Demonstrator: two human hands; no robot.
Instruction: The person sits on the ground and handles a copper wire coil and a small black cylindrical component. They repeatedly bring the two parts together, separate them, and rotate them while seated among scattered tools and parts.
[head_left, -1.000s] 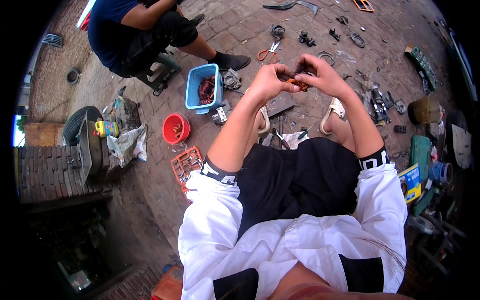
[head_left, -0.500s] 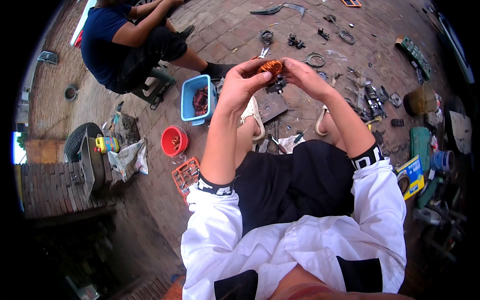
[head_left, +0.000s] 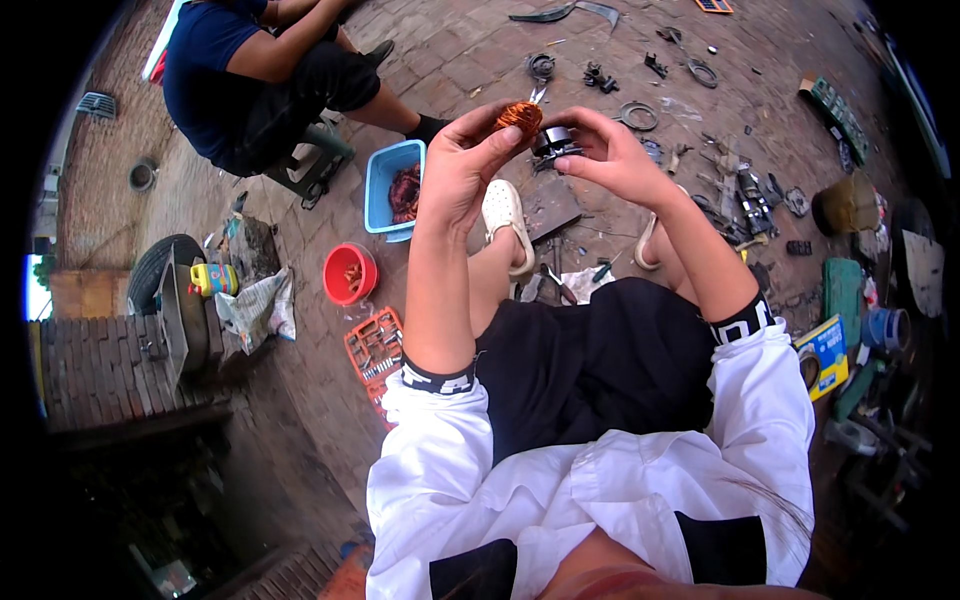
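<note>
My left hand (head_left: 470,145) is closed around a bundle of orange-brown copper wire winding (head_left: 518,118), its thumb pressed across the near side. Close beside it, my right hand (head_left: 610,155) has thumb and fingers curved round a short, shiny silver cylindrical metal part (head_left: 556,142) with a dark base. Both hands are raised in front of me above the paved ground. Whether the winding and the metal part touch cannot be made out. Behind the winding, a pair of scissors (head_left: 538,96) lies on the ground.
Nearby stand a blue basin (head_left: 374,196) of reddish-brown coils and a red bucket (head_left: 338,292) with copper-coloured pieces. An orange socket set (head_left: 374,345) lies left of my legs. Metal parts (head_left: 750,200) litter the right side. Another person (head_left: 215,95) sits on a stool at upper left.
My hands have moved apart. The left one has shifted left with the copper winding, and the silver metal part now shows plainly at my right fingertips.
</note>
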